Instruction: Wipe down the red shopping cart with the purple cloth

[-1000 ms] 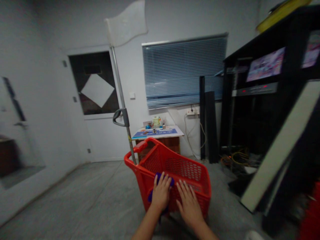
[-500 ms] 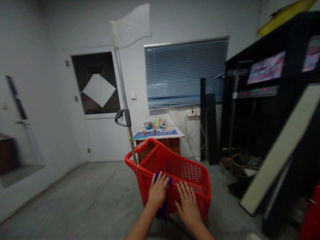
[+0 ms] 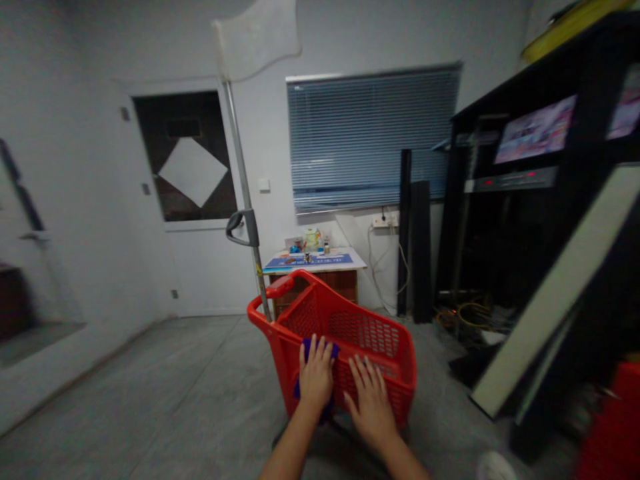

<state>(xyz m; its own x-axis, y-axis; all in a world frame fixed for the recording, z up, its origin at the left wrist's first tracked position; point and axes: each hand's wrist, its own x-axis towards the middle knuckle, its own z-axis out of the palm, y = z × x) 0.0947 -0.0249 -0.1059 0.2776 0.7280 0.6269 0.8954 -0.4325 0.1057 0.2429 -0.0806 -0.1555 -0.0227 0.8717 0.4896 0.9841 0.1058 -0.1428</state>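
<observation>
A red plastic mesh shopping basket on a wheeled cart (image 3: 363, 327) stands right in front of me, with its near wall under my hands. My left hand (image 3: 316, 377) presses a purple cloth (image 3: 320, 349) against the near side of the basket, and the cloth shows around my fingers and below my palm. My right hand (image 3: 370, 403) lies flat on the red mesh with its fingers spread, holding nothing. A metal pole (image 3: 243, 180) rises from the basket's far corner, carrying a grey handle (image 3: 241, 228) and a white flag-shaped sign (image 3: 255, 40).
Grey floor (image 3: 180, 373) surrounds the cart. Behind it stand a small table with clutter (image 3: 313, 261) and a blind-covered window (image 3: 373, 137). A black rack with screens (image 3: 530, 220) and tangled cables (image 3: 465, 317) is at right; a red object (image 3: 613, 427) sits at lower right.
My left hand and the purple cloth have shifted slightly up the basket's near wall. My right hand stays on the mesh, and the whole view has shifted a little.
</observation>
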